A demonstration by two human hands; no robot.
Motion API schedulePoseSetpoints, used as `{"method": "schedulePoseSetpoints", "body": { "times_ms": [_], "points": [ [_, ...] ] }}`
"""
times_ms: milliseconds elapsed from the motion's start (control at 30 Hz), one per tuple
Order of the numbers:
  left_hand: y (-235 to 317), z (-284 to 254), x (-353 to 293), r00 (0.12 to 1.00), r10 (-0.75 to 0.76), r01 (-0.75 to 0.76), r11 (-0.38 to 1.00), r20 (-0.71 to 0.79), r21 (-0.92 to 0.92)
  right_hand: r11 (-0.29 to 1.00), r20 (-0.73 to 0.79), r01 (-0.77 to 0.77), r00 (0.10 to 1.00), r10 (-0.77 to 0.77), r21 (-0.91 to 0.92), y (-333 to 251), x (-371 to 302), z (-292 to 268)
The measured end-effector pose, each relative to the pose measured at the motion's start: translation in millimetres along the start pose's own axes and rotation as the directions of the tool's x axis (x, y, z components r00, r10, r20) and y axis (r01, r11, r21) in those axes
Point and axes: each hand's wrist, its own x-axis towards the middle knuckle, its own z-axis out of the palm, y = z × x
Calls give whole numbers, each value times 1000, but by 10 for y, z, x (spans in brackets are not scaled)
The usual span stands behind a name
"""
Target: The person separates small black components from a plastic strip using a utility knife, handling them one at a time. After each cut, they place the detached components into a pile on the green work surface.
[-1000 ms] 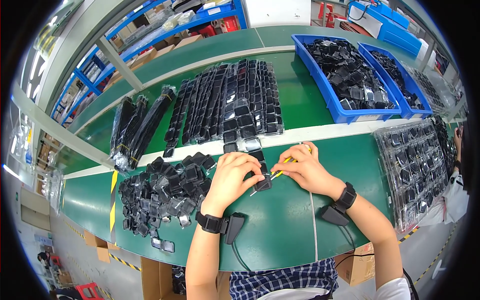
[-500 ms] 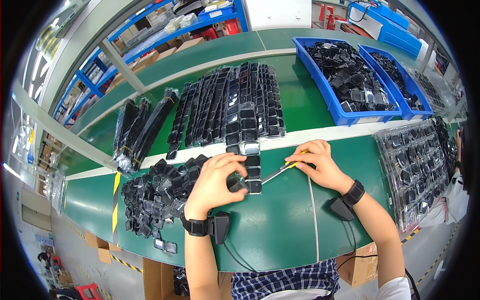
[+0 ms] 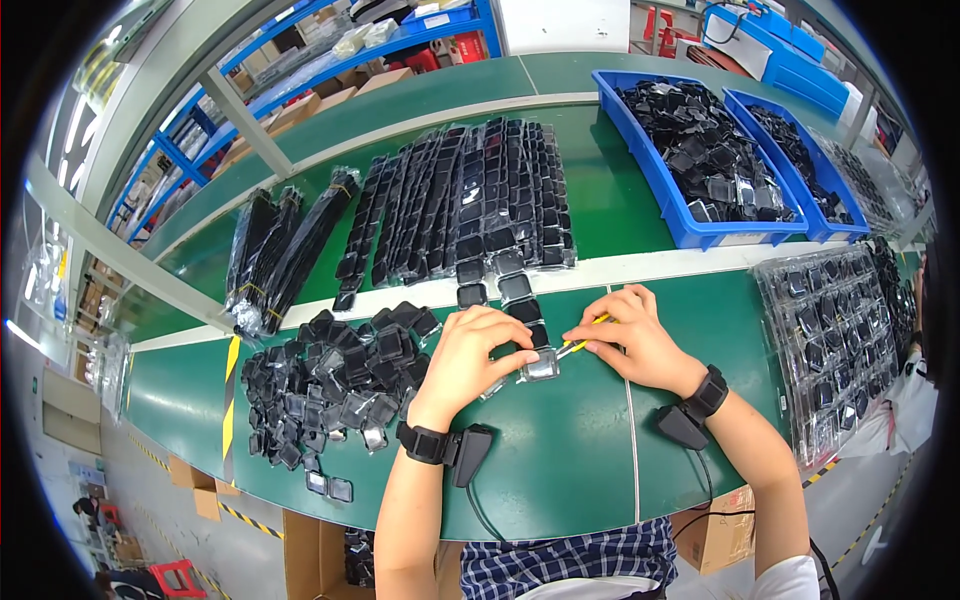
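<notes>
My left hand (image 3: 470, 362) is closed at the near end of a strip of black square pieces in clear film (image 3: 527, 312), pinching its left edge between thumb and fingers. The strip runs toward me off the rows behind it, and its last, silvery square (image 3: 541, 364) lies by my thumb tip. In my right hand (image 3: 640, 342) is a slim utility knife (image 3: 573, 347) with yellow on its handle. Its tip points left and touches or nearly touches the strip's right edge. To the left of my left hand lies a heap of loose black square pieces (image 3: 330, 385).
Behind lie packed strip rows (image 3: 415, 205) and banded bundles of strips (image 3: 310, 250). Two blue bins (image 3: 680, 236) hold many black pieces at far right. Clear trays of squares (image 3: 830, 340) stand at the right edge. A white rail (image 3: 640, 268) crosses the bench.
My left hand has moved right and now pinches the strip's end. The strip's near end has swung right and slightly toward me. The knife is now closer in against its edge.
</notes>
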Motion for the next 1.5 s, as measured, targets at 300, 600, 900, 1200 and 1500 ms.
{"method": "schedulePoseSetpoints", "body": {
  "times_ms": [300, 600, 900, 1200, 1500],
  "points": [
    [20, 43, 14, 999, 34, -33, 999, -36, 25, 1000, 19, 2, 1000, -2, 4, 0, 5, 11],
    [6, -1, -16, 999, 19, -20, 999, 32, 36, 996, 120, 39, 992, -48, 83, 184, 16, -102],
    [-110, -213, -76, 997, -39, 43, 997, 67, -57, 986, 109, -41, 994, 23, 164, 216, -61, -230],
    [161, -127, -67, 992, 2, -18, 991, 123, 131, 992, -74, -126, 989, 126, 10, 82, -34, -46],
    [38, 64, 1, 1000, -4, 4, 1000, -10, -20, 997, -18, -77, 997, 77, -3, 6, -27, -68]
  ]
}}
